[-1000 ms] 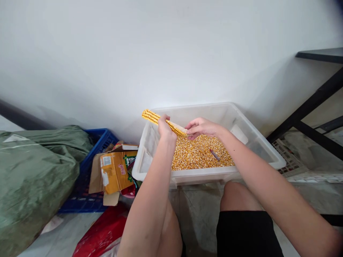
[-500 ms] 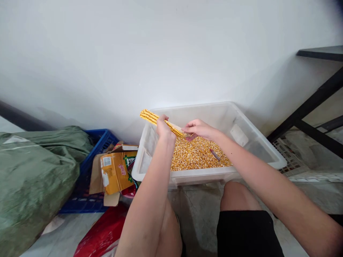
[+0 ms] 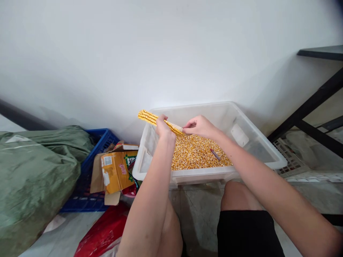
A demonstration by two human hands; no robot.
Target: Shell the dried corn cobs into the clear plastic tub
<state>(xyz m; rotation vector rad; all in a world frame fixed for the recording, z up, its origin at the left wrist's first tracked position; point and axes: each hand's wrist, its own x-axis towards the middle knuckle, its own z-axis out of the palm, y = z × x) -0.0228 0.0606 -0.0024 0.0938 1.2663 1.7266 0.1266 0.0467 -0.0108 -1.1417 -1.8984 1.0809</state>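
Observation:
My left hand [image 3: 164, 128] is wrapped round the middle of a corn cob [image 3: 148, 117], which slants down to the right above the bin. Yellow kernels cover its upper left end, while a pale stripped strip shows on the lower right part. At that lower tip, my right hand [image 3: 199, 127] is closed with thumb and fingers pinched against the cob. Beneath both hands, loose corn kernels [image 3: 195, 153] fill the bottom of a translucent plastic bin [image 3: 257, 142]. A small slim tool with a reddish end [image 3: 215, 154] lies on the kernels.
Left of the bin stands a blue crate [image 3: 102, 139] with an opened orange carton [image 3: 116, 171] and a large green sack [image 3: 37, 171]. A red bag [image 3: 104, 228] lies on the floor. A black metal frame [image 3: 308, 103] rises on the right, and a white wall [image 3: 171, 53] stands behind.
My right hand has risen slightly, and its fingers have closed in at the cob's tip. The cob and my left hand have shifted a little to the left.

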